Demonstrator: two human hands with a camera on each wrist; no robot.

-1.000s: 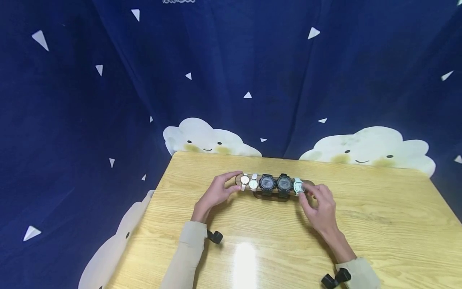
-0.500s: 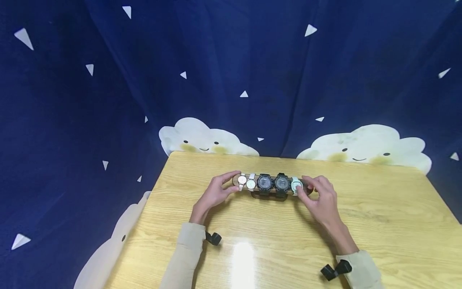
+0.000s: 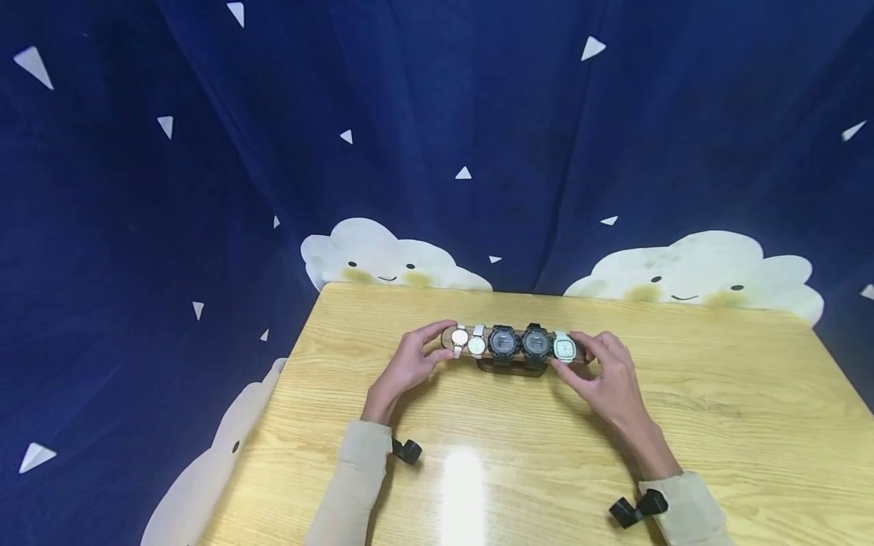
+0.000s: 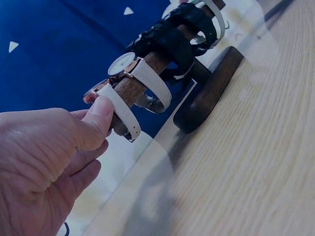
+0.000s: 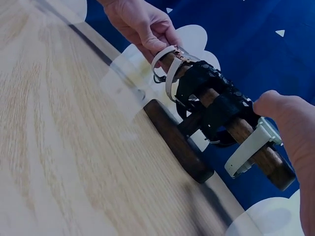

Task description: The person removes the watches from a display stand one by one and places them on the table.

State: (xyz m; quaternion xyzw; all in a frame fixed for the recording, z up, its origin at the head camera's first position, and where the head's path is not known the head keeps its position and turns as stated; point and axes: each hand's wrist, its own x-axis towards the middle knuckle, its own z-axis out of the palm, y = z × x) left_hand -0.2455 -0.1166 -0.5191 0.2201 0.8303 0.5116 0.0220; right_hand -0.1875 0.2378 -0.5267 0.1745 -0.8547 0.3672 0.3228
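Note:
A dark wooden watch stand (image 3: 512,369) carries a row of wristwatches on its raised bar. From the left come a white-strapped watch (image 3: 460,338), a second white-strapped watch (image 3: 477,346), two chunky black watches (image 3: 504,343) and a mint-green watch (image 3: 564,349). My left hand (image 3: 407,364) grips the bar's left end, its thumb on the outermost white strap in the left wrist view. My right hand (image 3: 609,383) pinches around the mint-green watch, thumb at its lower left and index finger behind the bar's right end. In the right wrist view its other fingers are out of sight.
The stand's base rests on a light wooden table (image 3: 737,409) toward its far edge. Behind hangs a dark blue curtain (image 3: 423,98) with white triangles and smiling clouds. A black camera mount (image 3: 638,508) sits at the right wrist, another on the left.
My right thumb has slid left and down off the mint-green watch's face to its lower left edge, leaving the dial visible. The left hand keeps its hold on the bar's end.

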